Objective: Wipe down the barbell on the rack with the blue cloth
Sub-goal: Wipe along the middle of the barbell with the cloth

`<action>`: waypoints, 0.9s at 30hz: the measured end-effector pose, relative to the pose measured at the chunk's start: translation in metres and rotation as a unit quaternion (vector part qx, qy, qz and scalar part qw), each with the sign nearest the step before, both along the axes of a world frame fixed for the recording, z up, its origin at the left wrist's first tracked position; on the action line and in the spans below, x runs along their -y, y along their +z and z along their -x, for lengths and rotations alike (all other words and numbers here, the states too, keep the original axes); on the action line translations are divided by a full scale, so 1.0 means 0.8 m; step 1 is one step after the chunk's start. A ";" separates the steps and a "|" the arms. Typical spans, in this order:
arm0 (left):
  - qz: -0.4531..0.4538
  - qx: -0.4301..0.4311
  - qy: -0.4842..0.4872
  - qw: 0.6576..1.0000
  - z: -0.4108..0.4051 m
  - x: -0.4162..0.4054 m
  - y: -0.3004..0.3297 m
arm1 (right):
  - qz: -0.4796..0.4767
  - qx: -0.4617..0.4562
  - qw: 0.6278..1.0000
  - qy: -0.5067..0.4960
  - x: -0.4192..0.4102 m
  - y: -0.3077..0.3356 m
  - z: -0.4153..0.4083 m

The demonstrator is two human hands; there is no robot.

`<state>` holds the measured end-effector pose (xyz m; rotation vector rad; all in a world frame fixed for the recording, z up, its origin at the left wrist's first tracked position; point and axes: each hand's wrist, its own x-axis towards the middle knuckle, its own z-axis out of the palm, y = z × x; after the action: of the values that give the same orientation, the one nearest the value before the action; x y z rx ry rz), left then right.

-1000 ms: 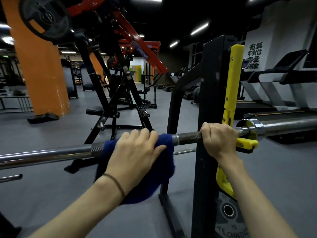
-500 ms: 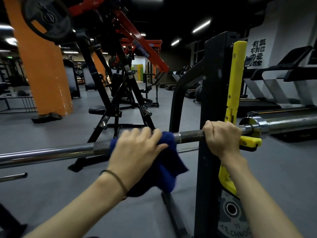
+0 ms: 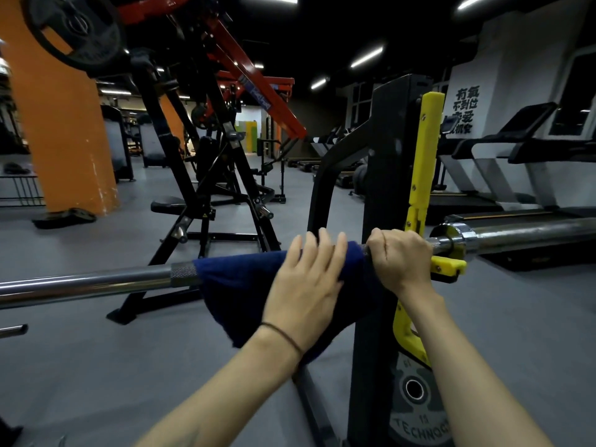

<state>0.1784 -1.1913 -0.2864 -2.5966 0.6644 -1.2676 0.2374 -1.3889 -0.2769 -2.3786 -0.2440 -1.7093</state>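
The steel barbell [image 3: 84, 283] runs across the view and rests in a yellow hook [image 3: 448, 265] on the black rack upright [image 3: 383, 175]. A dark blue cloth [image 3: 238, 285] hangs draped over the bar left of the upright. My left hand [image 3: 306, 282] lies on top of the cloth with fingers stretched out over the bar. Right beside it, my right hand [image 3: 400, 256] grips the bare bar just left of the yellow hook. The bar under the cloth is hidden.
A weight plate [image 3: 416, 401] leans at the upright's foot. A black and red plate-loaded machine [image 3: 206, 162] stands behind the bar, an orange pillar [image 3: 61, 124] at the left, treadmills [image 3: 522, 175] at the right. Grey floor [image 3: 96, 366] lies below.
My left hand has slid the cloth rightward along the bar until it meets my right hand; the cloth now lies spread wider and my left fingers have straightened. The right hand kept its grip.
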 end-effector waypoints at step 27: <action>0.009 0.029 0.063 0.998 0.012 -0.015 0.004 | -0.039 -0.027 0.999 0.008 -0.010 -0.001 0.003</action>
<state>0.1691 -1.1793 -0.2833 -2.5599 0.4724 -1.3092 0.2349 -1.3807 -0.2780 -2.3568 -0.1822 -1.6135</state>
